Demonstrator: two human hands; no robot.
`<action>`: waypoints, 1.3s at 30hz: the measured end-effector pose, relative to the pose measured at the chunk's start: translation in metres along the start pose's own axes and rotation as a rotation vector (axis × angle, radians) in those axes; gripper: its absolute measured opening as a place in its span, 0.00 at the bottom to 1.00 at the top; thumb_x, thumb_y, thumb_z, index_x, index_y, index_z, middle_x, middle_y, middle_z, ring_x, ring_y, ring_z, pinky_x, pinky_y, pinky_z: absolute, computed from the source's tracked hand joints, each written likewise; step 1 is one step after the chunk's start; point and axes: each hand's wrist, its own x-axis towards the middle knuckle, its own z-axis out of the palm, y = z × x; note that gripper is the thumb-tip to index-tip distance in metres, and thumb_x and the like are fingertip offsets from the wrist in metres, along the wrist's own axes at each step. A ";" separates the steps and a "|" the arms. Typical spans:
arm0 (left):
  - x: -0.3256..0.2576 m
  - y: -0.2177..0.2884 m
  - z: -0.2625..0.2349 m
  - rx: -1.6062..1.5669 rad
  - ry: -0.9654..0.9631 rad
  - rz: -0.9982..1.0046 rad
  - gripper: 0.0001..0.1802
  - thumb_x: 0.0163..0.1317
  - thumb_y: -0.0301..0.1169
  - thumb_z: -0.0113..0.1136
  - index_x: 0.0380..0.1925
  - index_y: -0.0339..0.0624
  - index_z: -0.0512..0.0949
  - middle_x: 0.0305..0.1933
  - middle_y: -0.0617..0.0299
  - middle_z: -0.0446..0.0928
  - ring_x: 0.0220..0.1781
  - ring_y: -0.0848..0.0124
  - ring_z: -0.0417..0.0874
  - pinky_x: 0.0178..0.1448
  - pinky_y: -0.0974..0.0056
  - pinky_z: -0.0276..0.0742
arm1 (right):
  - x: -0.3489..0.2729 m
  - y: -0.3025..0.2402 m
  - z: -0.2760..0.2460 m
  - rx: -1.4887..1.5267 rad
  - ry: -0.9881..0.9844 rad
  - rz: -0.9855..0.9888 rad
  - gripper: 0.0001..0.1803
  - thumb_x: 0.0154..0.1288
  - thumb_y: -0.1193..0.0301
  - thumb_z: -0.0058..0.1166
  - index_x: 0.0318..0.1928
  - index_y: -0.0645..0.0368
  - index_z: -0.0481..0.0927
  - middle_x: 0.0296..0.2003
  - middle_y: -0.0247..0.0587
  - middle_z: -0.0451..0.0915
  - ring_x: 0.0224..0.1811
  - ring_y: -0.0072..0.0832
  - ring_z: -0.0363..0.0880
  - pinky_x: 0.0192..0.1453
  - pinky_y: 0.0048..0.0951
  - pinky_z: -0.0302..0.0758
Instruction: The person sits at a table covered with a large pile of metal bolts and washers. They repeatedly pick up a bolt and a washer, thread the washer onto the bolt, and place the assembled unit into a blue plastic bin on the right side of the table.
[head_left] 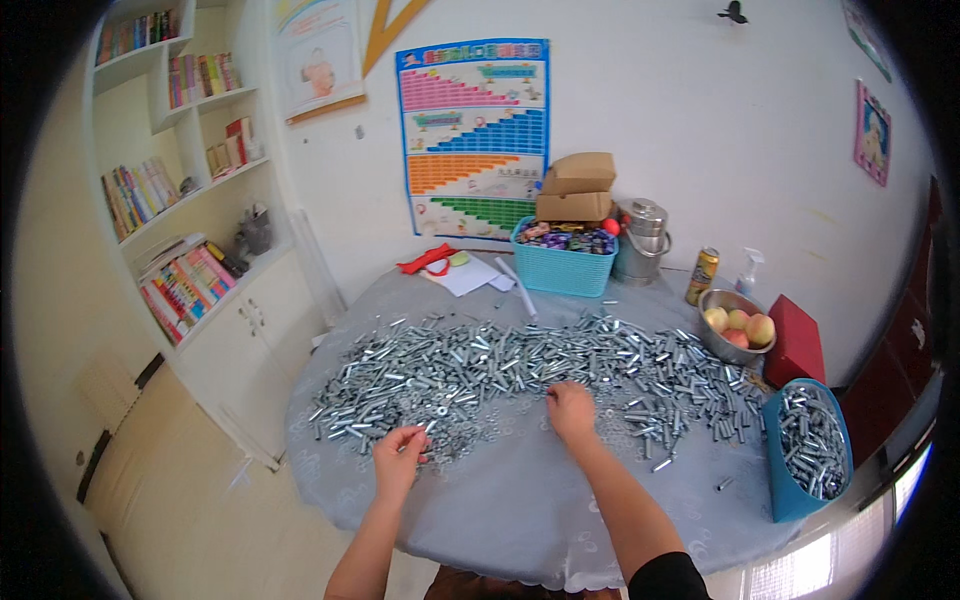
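- Sprawling across the round table's grey cloth point(520, 500) was a wide heap of small metal sleeves point(500, 365), stretching from left to right.
- Her left hand point(400, 458) pinched one small piece at the heap's near edge, fingers closed on it.
- Her right hand point(570, 408) pressed into the pile, fingers curled; whether it gripped anything, I couldn't tell.
- A blue bin point(805, 455) of sleeves stood at the right, a bowl of peaches point(738, 328) beyond.

My round worktop point(520, 500) wore a grey patterned cloth, with a broad heap of small metal sleeves point(520, 365) spread across it. Behind stood a turquoise basket point(562, 268), a metal canister point(642, 245), a fruit bowl point(737, 325) and a blue bin point(800, 450).
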 end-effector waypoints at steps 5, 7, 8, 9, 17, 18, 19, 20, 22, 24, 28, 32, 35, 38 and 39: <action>0.009 0.001 -0.050 0.378 -0.100 0.117 0.10 0.45 0.24 0.66 0.31 0.41 0.81 0.31 0.62 0.78 0.35 0.71 0.76 0.37 0.68 0.73 | 0.004 -0.003 0.012 -0.098 0.073 0.016 0.08 0.47 0.68 0.60 0.28 0.57 0.78 0.29 0.43 0.77 0.34 0.41 0.76 0.39 0.40 0.72; 0.001 0.002 -0.051 0.694 -0.119 0.327 0.11 0.43 0.26 0.67 0.30 0.42 0.81 0.32 0.61 0.77 0.39 0.66 0.75 0.42 0.65 0.72 | 0.006 -0.001 0.013 -0.125 0.052 0.042 0.08 0.46 0.67 0.60 0.25 0.57 0.78 0.27 0.43 0.78 0.32 0.41 0.76 0.38 0.41 0.72; -0.003 0.002 -0.049 0.852 -0.132 0.434 0.11 0.42 0.27 0.67 0.30 0.42 0.81 0.33 0.60 0.76 0.41 0.64 0.74 0.44 0.64 0.72 | 0.006 0.000 0.014 -0.138 0.042 0.047 0.08 0.46 0.67 0.60 0.25 0.57 0.78 0.26 0.43 0.78 0.32 0.41 0.76 0.38 0.41 0.72; -0.007 0.005 -0.044 0.837 -0.159 0.359 0.12 0.39 0.28 0.68 0.28 0.43 0.81 0.35 0.59 0.75 0.44 0.59 0.71 0.48 0.62 0.69 | 0.006 0.001 0.014 -0.152 0.033 0.052 0.08 0.46 0.67 0.59 0.24 0.57 0.78 0.26 0.43 0.78 0.32 0.40 0.76 0.37 0.40 0.72; -0.005 -0.001 -0.019 0.994 -0.237 0.588 0.09 0.41 0.26 0.66 0.27 0.42 0.80 0.30 0.60 0.72 0.39 0.61 0.71 0.42 0.61 0.69 | -0.019 -0.008 -0.026 0.027 -0.035 0.085 0.08 0.47 0.68 0.58 0.27 0.59 0.79 0.27 0.45 0.79 0.31 0.38 0.78 0.35 0.35 0.73; -0.004 -0.002 -0.016 0.997 -0.237 0.592 0.09 0.41 0.26 0.65 0.27 0.41 0.80 0.30 0.60 0.72 0.38 0.61 0.71 0.42 0.61 0.69 | -0.025 -0.007 -0.033 0.086 -0.059 0.120 0.08 0.47 0.69 0.58 0.28 0.60 0.79 0.27 0.45 0.79 0.30 0.36 0.78 0.34 0.33 0.73; -0.005 -0.004 -0.016 0.980 -0.222 0.572 0.10 0.41 0.26 0.66 0.27 0.41 0.80 0.31 0.60 0.72 0.39 0.61 0.71 0.43 0.61 0.69 | -0.030 -0.009 -0.037 0.149 -0.084 0.152 0.09 0.48 0.69 0.58 0.30 0.60 0.79 0.27 0.44 0.79 0.29 0.34 0.78 0.33 0.31 0.73; -0.006 -0.005 -0.015 0.964 -0.208 0.552 0.10 0.41 0.26 0.66 0.28 0.41 0.80 0.32 0.59 0.73 0.40 0.60 0.72 0.43 0.61 0.69 | -0.037 -0.012 -0.044 0.293 -0.113 0.184 0.08 0.50 0.70 0.59 0.31 0.60 0.80 0.27 0.42 0.79 0.29 0.30 0.77 0.34 0.28 0.73; -0.006 -0.005 -0.011 0.894 -0.185 0.552 0.10 0.42 0.26 0.67 0.28 0.42 0.80 0.34 0.59 0.74 0.40 0.60 0.72 0.44 0.62 0.70 | -0.049 -0.022 -0.054 0.581 -0.162 0.256 0.08 0.52 0.72 0.59 0.34 0.60 0.80 0.27 0.37 0.79 0.30 0.23 0.76 0.35 0.23 0.72; -0.010 -0.001 -0.002 0.790 -0.159 0.582 0.10 0.44 0.26 0.67 0.30 0.41 0.80 0.35 0.59 0.75 0.41 0.62 0.73 0.43 0.63 0.70 | -0.061 -0.024 -0.049 0.778 -0.202 0.264 0.08 0.55 0.72 0.58 0.36 0.59 0.80 0.28 0.33 0.79 0.30 0.21 0.74 0.36 0.22 0.71; -0.023 -0.004 0.032 0.437 -0.279 0.387 0.10 0.47 0.26 0.66 0.32 0.41 0.79 0.36 0.60 0.77 0.40 0.65 0.74 0.41 0.65 0.71 | -0.071 -0.043 -0.055 0.972 -0.260 0.159 0.07 0.57 0.74 0.57 0.38 0.58 0.80 0.31 0.30 0.77 0.32 0.19 0.71 0.39 0.21 0.70; -0.032 0.003 0.054 0.397 -0.336 0.379 0.10 0.48 0.25 0.64 0.33 0.40 0.78 0.34 0.62 0.78 0.39 0.65 0.74 0.41 0.65 0.72 | -0.072 -0.056 -0.067 0.928 -0.303 0.094 0.07 0.58 0.73 0.57 0.38 0.58 0.80 0.32 0.32 0.78 0.34 0.20 0.73 0.41 0.22 0.70; -0.032 0.001 0.061 0.398 -0.344 0.398 0.10 0.48 0.25 0.64 0.33 0.40 0.78 0.34 0.63 0.78 0.39 0.66 0.73 0.39 0.66 0.71 | -0.072 -0.056 -0.070 0.836 -0.300 0.061 0.07 0.58 0.74 0.57 0.38 0.59 0.80 0.33 0.32 0.79 0.36 0.20 0.74 0.43 0.22 0.70; -0.033 0.002 0.064 0.385 -0.342 0.368 0.10 0.48 0.25 0.64 0.33 0.41 0.78 0.34 0.63 0.78 0.39 0.66 0.73 0.38 0.65 0.71 | -0.072 -0.054 -0.071 0.798 -0.275 0.013 0.07 0.57 0.74 0.57 0.37 0.58 0.80 0.34 0.35 0.79 0.37 0.24 0.76 0.42 0.25 0.72; -0.033 0.001 0.064 0.391 -0.348 0.366 0.10 0.48 0.25 0.64 0.32 0.41 0.78 0.34 0.63 0.78 0.38 0.66 0.73 0.38 0.65 0.70 | -0.071 -0.052 -0.069 0.767 -0.264 -0.022 0.07 0.56 0.74 0.58 0.37 0.59 0.80 0.34 0.36 0.80 0.37 0.26 0.76 0.42 0.26 0.72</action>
